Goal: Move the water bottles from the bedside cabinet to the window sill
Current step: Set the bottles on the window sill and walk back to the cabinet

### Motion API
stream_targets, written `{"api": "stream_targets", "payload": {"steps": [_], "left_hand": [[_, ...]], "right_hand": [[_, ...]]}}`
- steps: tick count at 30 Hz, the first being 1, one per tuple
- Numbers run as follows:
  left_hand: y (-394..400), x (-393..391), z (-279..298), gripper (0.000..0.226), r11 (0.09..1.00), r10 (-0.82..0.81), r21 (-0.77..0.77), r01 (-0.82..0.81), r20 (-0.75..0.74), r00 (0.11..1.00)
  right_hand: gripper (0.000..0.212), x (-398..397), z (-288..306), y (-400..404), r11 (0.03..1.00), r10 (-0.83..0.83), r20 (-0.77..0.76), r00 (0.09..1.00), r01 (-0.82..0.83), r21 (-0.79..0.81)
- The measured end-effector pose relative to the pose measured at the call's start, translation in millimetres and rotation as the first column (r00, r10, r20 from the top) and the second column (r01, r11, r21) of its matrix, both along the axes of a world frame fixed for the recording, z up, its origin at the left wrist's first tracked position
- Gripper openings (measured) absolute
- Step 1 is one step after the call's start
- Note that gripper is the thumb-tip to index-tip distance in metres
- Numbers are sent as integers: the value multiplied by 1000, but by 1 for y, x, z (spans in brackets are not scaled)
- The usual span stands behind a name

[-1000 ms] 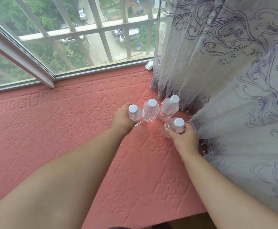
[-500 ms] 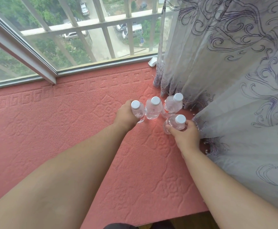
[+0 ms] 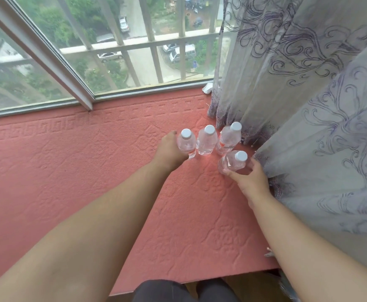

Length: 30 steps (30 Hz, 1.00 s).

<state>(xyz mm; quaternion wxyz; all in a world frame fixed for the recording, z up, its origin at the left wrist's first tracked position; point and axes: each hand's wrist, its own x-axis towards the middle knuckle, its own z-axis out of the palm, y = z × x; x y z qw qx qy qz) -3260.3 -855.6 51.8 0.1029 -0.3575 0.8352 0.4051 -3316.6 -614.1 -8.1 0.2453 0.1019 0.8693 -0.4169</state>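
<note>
Several clear water bottles with white caps stand upright on the pink embossed window sill [image 3: 91,171]. My left hand [image 3: 169,150] grips the leftmost bottle [image 3: 186,143] from its left side. Two more bottles [image 3: 207,141] [image 3: 229,138] stand to its right, untouched, the farther one against the curtain hem. My right hand [image 3: 251,182] holds the nearest bottle [image 3: 232,161] from below and from the right, with the thumb across its front. The bedside cabinet is out of view.
A patterned grey curtain [image 3: 309,105] hangs along the right side and brushes the bottles. The window frame and glass [image 3: 73,79] run along the back of the sill. A small white crumpled object [image 3: 207,88] lies at the back corner. The sill's front edge [image 3: 200,280] is near my legs.
The view has shifted slightly. Both hands stay on their bottles; my right hand has loosened a little around the nearest bottle, which stands on the sill.
</note>
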Motion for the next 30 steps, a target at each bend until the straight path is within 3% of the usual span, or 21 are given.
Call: {"api": "stream_targets", "payload": {"steps": [2,5,8,12,16,20,23,30], "left_hand": [[8,16,19,65,998,-62,-23,62,10,998],[21,41,50,62,971,-213,-104,217,48,976],[34,68,91,56,946,-270,-176,273,41,962],[55,102,158,59,953,-225,-213,217,-15,974],[78,139,228,64,930,-226,-310,197,-62,972],[93,174,287,65,870,-257,-446,211,-44,965],[95,199,320,64,832,-261,-523,186,-73,963],[82,241,364,63,847,-302,-501,178,-177,937]], "right_hand": [[122,10,23,3,998,42,-61,997,-40,39],[103,22,66,8,992,112,-184,977,-98,83],[94,32,119,12,975,220,-256,941,-200,101],[73,50,200,19,869,478,-151,866,-441,225],[56,82,277,27,801,581,-145,801,-530,279],[80,116,346,36,734,656,-189,731,-560,383],[80,139,384,40,740,657,-262,707,-540,401],[100,184,434,48,760,629,-345,697,-459,461]]}}
